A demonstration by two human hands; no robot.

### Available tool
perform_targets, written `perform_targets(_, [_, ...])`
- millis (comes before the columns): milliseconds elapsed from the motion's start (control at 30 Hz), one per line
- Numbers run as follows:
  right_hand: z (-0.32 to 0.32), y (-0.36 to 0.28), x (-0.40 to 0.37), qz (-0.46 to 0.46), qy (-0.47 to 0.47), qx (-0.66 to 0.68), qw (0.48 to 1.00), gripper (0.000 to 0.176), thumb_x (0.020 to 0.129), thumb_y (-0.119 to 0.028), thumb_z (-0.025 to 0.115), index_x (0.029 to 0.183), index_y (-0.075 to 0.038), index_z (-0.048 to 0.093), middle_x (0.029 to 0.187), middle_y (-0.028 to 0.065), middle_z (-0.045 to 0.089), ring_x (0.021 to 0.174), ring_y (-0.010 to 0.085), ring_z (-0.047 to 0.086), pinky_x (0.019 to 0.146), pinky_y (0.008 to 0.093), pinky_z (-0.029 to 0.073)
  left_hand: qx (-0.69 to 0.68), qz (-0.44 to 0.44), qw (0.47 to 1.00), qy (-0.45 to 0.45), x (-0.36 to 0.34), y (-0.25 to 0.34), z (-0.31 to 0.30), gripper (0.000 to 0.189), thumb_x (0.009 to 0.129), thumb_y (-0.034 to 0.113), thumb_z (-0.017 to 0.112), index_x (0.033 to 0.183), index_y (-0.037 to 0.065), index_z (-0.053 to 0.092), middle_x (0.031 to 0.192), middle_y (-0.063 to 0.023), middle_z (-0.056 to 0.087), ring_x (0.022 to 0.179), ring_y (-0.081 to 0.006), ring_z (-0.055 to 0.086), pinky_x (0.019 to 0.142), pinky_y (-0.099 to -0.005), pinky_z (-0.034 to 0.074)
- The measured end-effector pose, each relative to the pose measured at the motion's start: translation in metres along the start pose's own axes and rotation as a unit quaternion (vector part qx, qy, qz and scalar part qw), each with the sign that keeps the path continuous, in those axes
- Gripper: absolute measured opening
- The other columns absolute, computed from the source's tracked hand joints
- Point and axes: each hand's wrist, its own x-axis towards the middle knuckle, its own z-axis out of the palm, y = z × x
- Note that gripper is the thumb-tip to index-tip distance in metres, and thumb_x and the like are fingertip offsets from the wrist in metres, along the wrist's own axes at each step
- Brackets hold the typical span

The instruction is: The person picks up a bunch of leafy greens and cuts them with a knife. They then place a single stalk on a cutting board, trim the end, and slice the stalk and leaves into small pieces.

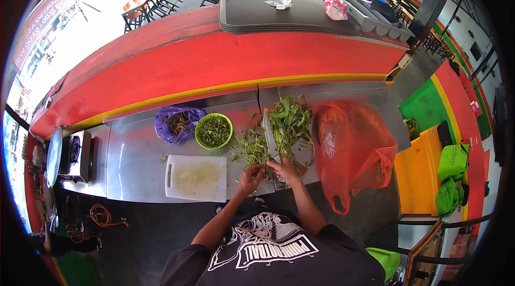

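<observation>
My right hand [285, 172] is closed around the handle of a large knife [269, 133], its blade pointing away from me over the greens. Just left of it, my left hand [251, 178] is closed, pinching thin green stems near the counter's front edge. Under and beyond the blade lies a heap of leafy greens [289, 122], with a looser pile of sprigs [250, 147] to its left. A lime-green bowl [230, 137] full of picked leaves stands further left. Beside the bowl is a purple plastic bag [166, 134] with brownish roots or stems inside.
A white cutting board [196, 178] lies left of my hands on the metal counter [134, 173]. At the right sits a red plastic bag [348, 152], partly over the front edge. A gas stove [75, 156] is far left. Behind runs a red ledge [177, 55] with stacked trays [247, 12].
</observation>
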Motion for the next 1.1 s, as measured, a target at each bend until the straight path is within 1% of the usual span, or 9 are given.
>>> perform_targets(67, [0.0, -0.001, -0.001, -0.006, 0.0, -0.019, 1.0, 0.021, 0.088, -0.022, 0.075, 0.09, -0.007, 0.061, 0.059, -0.0059, 0.048, 0.045, 0.0053, 0.043, 0.041, 0.0262, 0.034, -0.068, 0.006, 0.998, 0.009, 0.0, -0.007, 0.004, 0.025, 0.098, 0.015, 0.063, 0.115, -0.004, 0.06, 0.092, -0.0123, 0.072, 0.079, -0.0157, 0.071, 0.07, -0.0292, 0.055])
perform_targets(400, [-0.002, 0.003, 0.002, -0.052, 0.034, -0.062, 0.996, 0.021, 0.089, -0.021, 0.073, 0.086, -0.005, 0.06, 0.054, -0.0045, 0.047, 0.04, 0.0065, 0.043, 0.038, 0.0271, 0.034, -0.004, 0.008, 0.996, 0.091, 0.009, -0.042, 0.009, 0.025, 0.099, 0.021, 0.062, 0.11, -0.001, 0.061, 0.089, -0.0101, 0.072, 0.078, -0.0169, 0.071, 0.071, -0.0307, 0.055])
perform_targets(500, [-0.003, -0.009, -0.006, -0.076, 0.028, -0.07, 0.994, 0.021, 0.09, -0.021, 0.072, 0.086, -0.004, 0.06, 0.054, -0.0041, 0.046, 0.039, 0.0068, 0.043, 0.038, 0.0274, 0.034, -0.077, -0.089, 0.989, 0.093, 0.014, -0.053, 0.003, 0.025, 0.095, 0.022, 0.066, 0.106, 0.0, 0.063, 0.089, -0.0114, 0.074, 0.078, -0.0169, 0.072, 0.072, -0.0324, 0.056])
perform_targets(567, [-0.004, -0.01, -0.005, -0.092, 0.039, -0.081, 0.992, 0.021, 0.09, -0.021, 0.072, 0.086, -0.004, 0.061, 0.054, -0.0038, 0.047, 0.04, 0.0068, 0.043, 0.038, 0.0274, 0.034, 0.104, -0.11, 0.985, 0.077, 0.016, -0.055, -0.001, 0.029, 0.091, 0.024, 0.07, 0.106, 0.0, 0.066, 0.088, -0.0141, 0.074, 0.078, -0.0234, 0.073, 0.073, -0.0362, 0.056])
perform_targets(600, [-0.005, -0.011, -0.005, -0.107, 0.05, -0.093, 0.989, 0.021, 0.09, -0.021, 0.072, 0.086, -0.004, 0.061, 0.054, -0.0035, 0.047, 0.04, 0.0069, 0.043, 0.038, 0.0274, 0.033, 0.105, -0.11, 0.985, 0.076, 0.017, -0.055, -0.001, 0.029, 0.091, 0.024, 0.07, 0.106, 0.0, 0.066, 0.088, -0.0141, 0.074, 0.078, -0.0234, 0.073, 0.073, -0.0362, 0.056])
perform_targets(667, [-0.008, -0.013, -0.005, -0.122, 0.049, -0.087, 0.988, 0.022, 0.091, -0.022, 0.072, 0.086, -0.003, 0.061, 0.054, -0.0033, 0.048, 0.04, 0.0069, 0.044, 0.038, 0.0275, 0.033, 0.203, -0.021, 0.976, 0.078, 0.018, -0.055, 0.002, 0.031, 0.088, 0.025, 0.071, 0.107, 0.0, 0.068, 0.096, -0.0195, 0.072, 0.083, -0.0318, 0.072, 0.076, -0.0405, 0.056])
perform_targets(767, [-0.012, -0.02, -0.01, -0.14, 0.05, -0.083, 0.985, 0.024, 0.091, -0.023, 0.072, 0.086, -0.002, 0.061, 0.054, -0.0031, 0.049, 0.04, 0.0067, 0.044, 0.038, 0.0274, 0.033, 0.224, 0.021, 0.97, 0.097, 0.02, -0.059, 0.003, 0.034, 0.088, 0.021, 0.071, 0.115, 0.001, 0.066, 0.106, -0.0203, 0.069, 0.087, -0.0356, 0.069, 0.079, -0.0429, 0.054])
perform_targets(900, [-0.012, -0.034, -0.026, -0.147, 0.058, -0.101, 0.982, 0.024, 0.092, -0.026, 0.071, 0.089, -0.002, 0.067, 0.054, -0.0026, 0.049, 0.043, 0.0084, 0.044, 0.042, 0.0304, 0.033, 0.18, 0.092, 0.971, 0.13, 0.023, -0.008, -0.005, 0.033, 0.087, 0.014, 0.07, 0.118, 0.003, 0.065, 0.112, -0.0185, 0.065, 0.093, -0.0346, 0.067, 0.082, -0.0429, 0.053])
perform_targets(1100, [-0.024, -0.024, -0.025, -0.134, 0.017, -0.225, 0.965, 0.026, 0.091, -0.028, 0.073, 0.089, -0.004, 0.066, 0.054, -0.0041, 0.049, 0.044, 0.0059, 0.045, 0.042, 0.0279, 0.033, 0.284, 0.298, 0.903, 0.124, 0.034, 0.09, -0.039, 0.034, 0.083, 0.009, 0.073, 0.116, 0.01, 0.065, 0.116, -0.0104, 0.063, 0.108, -0.031, 0.06, 0.087, -0.0426, 0.047])
